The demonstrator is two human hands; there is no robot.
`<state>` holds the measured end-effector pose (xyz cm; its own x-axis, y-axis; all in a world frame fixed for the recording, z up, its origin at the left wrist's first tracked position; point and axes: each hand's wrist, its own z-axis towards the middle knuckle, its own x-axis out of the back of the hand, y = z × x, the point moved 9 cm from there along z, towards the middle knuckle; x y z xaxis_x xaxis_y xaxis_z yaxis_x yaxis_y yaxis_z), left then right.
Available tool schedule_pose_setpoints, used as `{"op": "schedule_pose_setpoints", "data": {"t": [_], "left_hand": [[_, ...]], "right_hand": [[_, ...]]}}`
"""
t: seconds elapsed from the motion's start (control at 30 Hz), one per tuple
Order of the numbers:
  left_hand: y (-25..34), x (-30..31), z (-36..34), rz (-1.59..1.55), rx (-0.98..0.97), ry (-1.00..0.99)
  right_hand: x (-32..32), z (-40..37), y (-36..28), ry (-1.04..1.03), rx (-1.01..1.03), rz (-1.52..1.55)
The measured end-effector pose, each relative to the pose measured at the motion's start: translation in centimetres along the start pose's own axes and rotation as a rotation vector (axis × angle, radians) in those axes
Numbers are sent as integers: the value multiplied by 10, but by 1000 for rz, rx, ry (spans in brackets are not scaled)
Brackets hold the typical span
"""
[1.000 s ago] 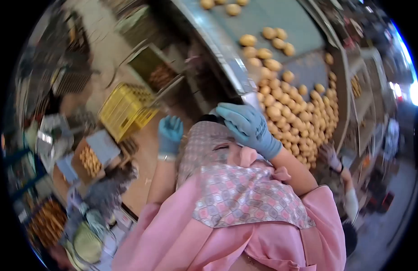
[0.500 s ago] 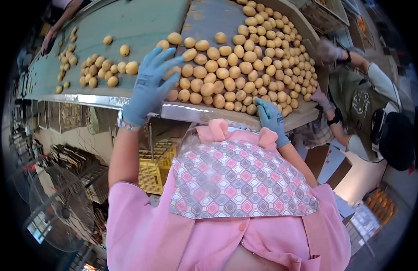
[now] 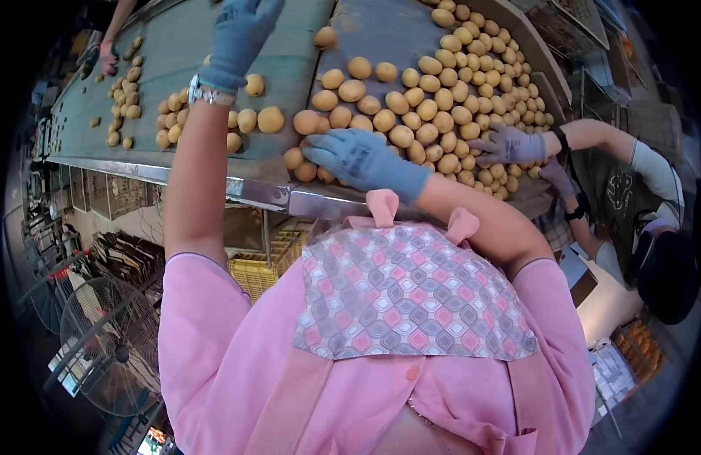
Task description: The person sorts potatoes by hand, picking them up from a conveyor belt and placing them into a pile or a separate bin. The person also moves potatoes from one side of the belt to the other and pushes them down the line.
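Note:
Many round yellow-brown fruits or potatoes (image 3: 443, 99) lie on the grey right part of the sorting table. My left hand (image 3: 243, 38), in a blue glove, reaches over the green belt (image 3: 296, 57) at the top of the view; its fingertips are partly cut off, and I cannot make out whether it holds anything. My right hand (image 3: 358, 157), also gloved in blue, lies across the near-left edge of the pile. Its fingers are spread over several of the round items near the metal rim (image 3: 328, 203).
A co-worker's gloved hands (image 3: 511, 145) touch the pile's right side. Another person's hand (image 3: 108, 58) is over the belt's far left. Below the table stand a yellow crate (image 3: 252, 277) and a large fan (image 3: 108, 345).
My left hand has moved up and away over the belt. My right hand has moved left across the pile. A co-worker's hand has come onto the pile, and some round items have shifted.

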<state>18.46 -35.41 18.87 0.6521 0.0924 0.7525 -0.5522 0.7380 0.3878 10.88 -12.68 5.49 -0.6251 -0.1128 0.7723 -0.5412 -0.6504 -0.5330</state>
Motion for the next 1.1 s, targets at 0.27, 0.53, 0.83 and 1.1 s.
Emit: {"op": "schedule_pose_setpoints", "data": {"t": [0.27,0.53,0.83,1.1], "left_hand": [[28,-83,-52,89,-85,-318],[90,-62,-115,-1520,884,182],[100,-86,-177,-1980,1015,52],[79,-39,-164,-1448,583,54]], "right_hand": [[-31,49,-19,-293,-114,-277],[101,-8,39,81,-421,384],[166,24,226,303,-703,-186],[142,55,295,-58,-870,-365]]}}
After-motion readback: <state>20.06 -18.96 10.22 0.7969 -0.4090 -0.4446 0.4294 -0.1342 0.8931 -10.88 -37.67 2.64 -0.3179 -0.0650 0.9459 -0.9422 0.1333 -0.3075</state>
